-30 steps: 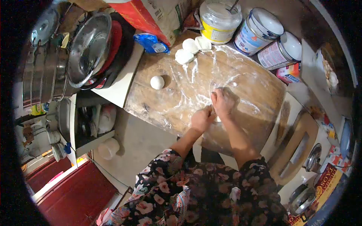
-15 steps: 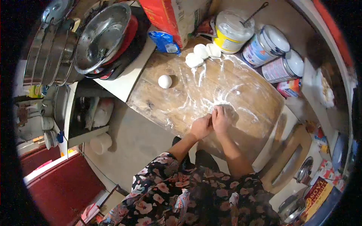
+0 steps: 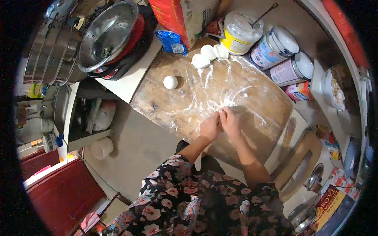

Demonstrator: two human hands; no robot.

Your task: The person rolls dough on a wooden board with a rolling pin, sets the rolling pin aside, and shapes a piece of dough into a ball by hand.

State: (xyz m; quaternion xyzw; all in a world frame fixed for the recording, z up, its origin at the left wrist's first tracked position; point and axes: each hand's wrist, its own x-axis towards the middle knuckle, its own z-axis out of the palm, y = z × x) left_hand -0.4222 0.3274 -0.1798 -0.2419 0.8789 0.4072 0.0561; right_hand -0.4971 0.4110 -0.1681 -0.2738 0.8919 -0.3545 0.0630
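Observation:
Over the lower middle of a floured wooden board (image 3: pixel 185 98), my left hand (image 3: pixel 209 126) and my right hand (image 3: pixel 230 121) are together, fingers curled and pinched. Whatever is between the fingers is hidden; in the earlier view a bit of white showed beneath them. White flour streaks surround both hands. A round white dough ball (image 3: pixel 170 82) rests alone on the board's left part. Flattened white dough pieces (image 3: pixel 201 61) lie partly overlapping at the back edge.
Behind the board stand a yellow-labelled tub (image 3: pixel 235 41) with a spoon, two tins (image 3: pixel 264 53) and a blue packet (image 3: pixel 171 42). A metal basin (image 3: pixel 108 35) is at the upper left. Right of the board lies a wooden frame-like object (image 3: pixel 303 165).
The camera view has shifted, so the board sits differently in frame. My hands remain together, with the right fingers slightly changed in pose and less white visible beneath them.

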